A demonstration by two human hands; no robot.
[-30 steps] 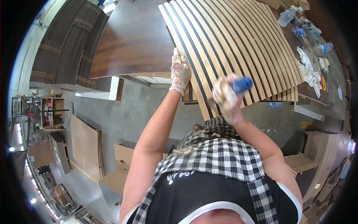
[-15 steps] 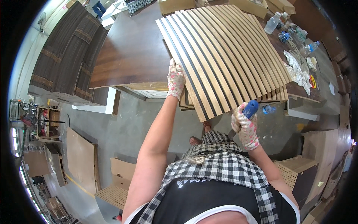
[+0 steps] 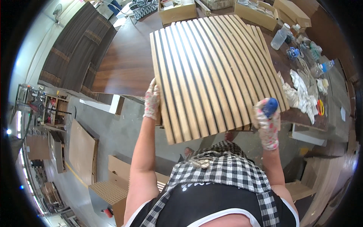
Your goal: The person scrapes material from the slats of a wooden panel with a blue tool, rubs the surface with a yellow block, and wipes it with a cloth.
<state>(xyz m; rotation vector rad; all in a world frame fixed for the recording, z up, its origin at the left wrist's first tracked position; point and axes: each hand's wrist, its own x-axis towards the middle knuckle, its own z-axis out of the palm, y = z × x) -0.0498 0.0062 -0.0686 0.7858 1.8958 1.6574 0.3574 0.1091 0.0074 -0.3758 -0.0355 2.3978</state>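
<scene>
A square wooden slat panel (image 3: 211, 79), light slats with dark gaps between them, lies tilted over the table's near edge. Its left edge is gripped by my left hand (image 3: 152, 101), in a white glove with pink spots. In the same kind of glove, my right hand (image 3: 267, 123) is closed around a blue-handled tool (image 3: 270, 107) at the panel's near right corner. The tool's working end is hidden by the hand. Part of another slatted piece (image 3: 261, 38) shows beneath the panel at the far right.
The brown table (image 3: 123, 72) extends to the left. White rags (image 3: 302, 94), plastic bottles (image 3: 280, 36) and an orange-yellow ring (image 3: 320, 107) lie on the right. Cardboard boxes (image 3: 177, 14) stand along the back. Stacked dark sheets (image 3: 75, 49) rise at the left.
The panel has turned and come nearer to me, shifting left at its near edge. My left hand moved left and nearer with it. My right hand, still holding the tool, moved right.
</scene>
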